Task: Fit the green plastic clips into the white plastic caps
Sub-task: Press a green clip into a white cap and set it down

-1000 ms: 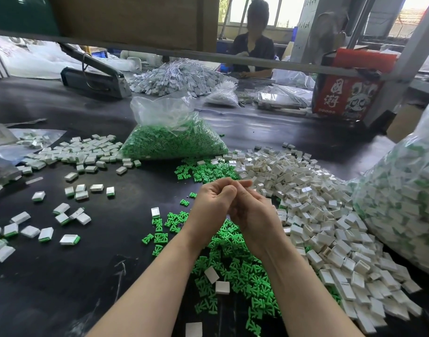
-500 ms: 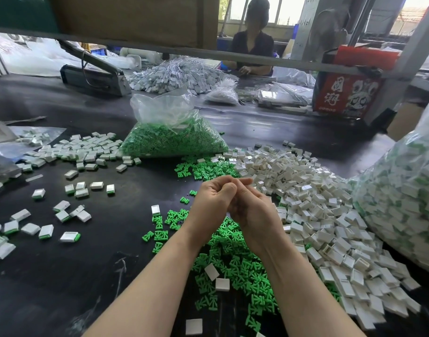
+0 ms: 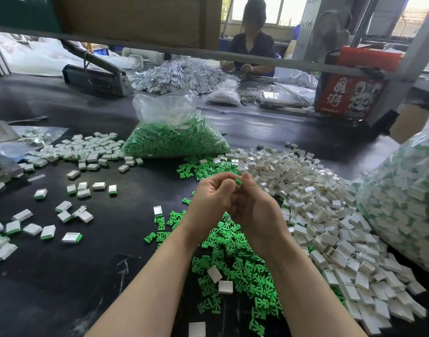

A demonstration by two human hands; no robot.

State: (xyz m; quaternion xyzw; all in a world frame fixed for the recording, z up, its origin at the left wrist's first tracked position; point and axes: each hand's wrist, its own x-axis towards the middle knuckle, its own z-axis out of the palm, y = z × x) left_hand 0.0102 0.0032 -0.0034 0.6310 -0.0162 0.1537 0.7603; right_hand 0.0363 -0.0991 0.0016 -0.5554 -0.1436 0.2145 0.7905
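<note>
My left hand (image 3: pixel 212 199) and my right hand (image 3: pixel 255 210) are raised together over the black table, fingers curled toward each other. A green clip (image 3: pixel 238 182) shows between their fingertips; any white cap there is hidden by the fingers. Loose green clips (image 3: pixel 235 259) lie in a heap under my wrists. A big pile of white caps (image 3: pixel 313 207) spreads to the right. Fitted caps with green ends (image 3: pixel 72 237) lie scattered at the left.
A clear bag of green clips (image 3: pixel 174 139) stands behind my hands. A large bag of fitted pieces (image 3: pixel 403 203) fills the right edge. Another person sits across the table by a pile of grey tagged parts (image 3: pixel 179 76). A red box (image 3: pixel 349 93) stands at the back right.
My fingertips have parted a little, and a green clip end now shows between them. Both hands stay in the same place over the clip heap.
</note>
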